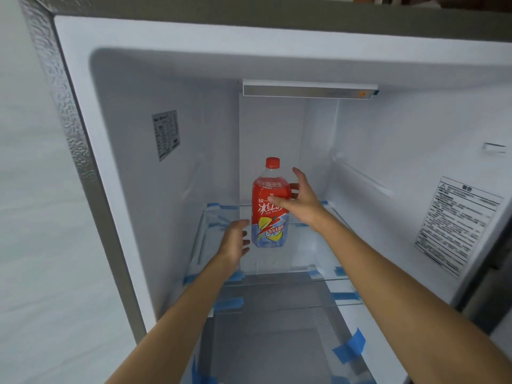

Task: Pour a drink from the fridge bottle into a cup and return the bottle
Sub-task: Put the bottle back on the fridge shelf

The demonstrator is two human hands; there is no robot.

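A plastic ice tea bottle point(266, 189) with a red cap and a red, blue and yellow label stands upright on the glass shelf point(299, 259) inside the open fridge point(133, 134). My right hand point(303, 203) reaches around its upper right side. The thumb lies across the label, the fingers are spread and curl behind, and the index finger points up clear of the bottle. My left hand point(235, 242) hovers at the bottle's lower left with fingers apart, close to the base; contact is unclear. No cup is in view.
The fridge compartment holds nothing but the bottle. Blue tape strips point(349, 347) hold the shelf edges and a lower shelf. A light bar point(310, 91) sits on the back wall. Printed stickers are on the left wall point(166, 134) and the right wall point(457, 223).
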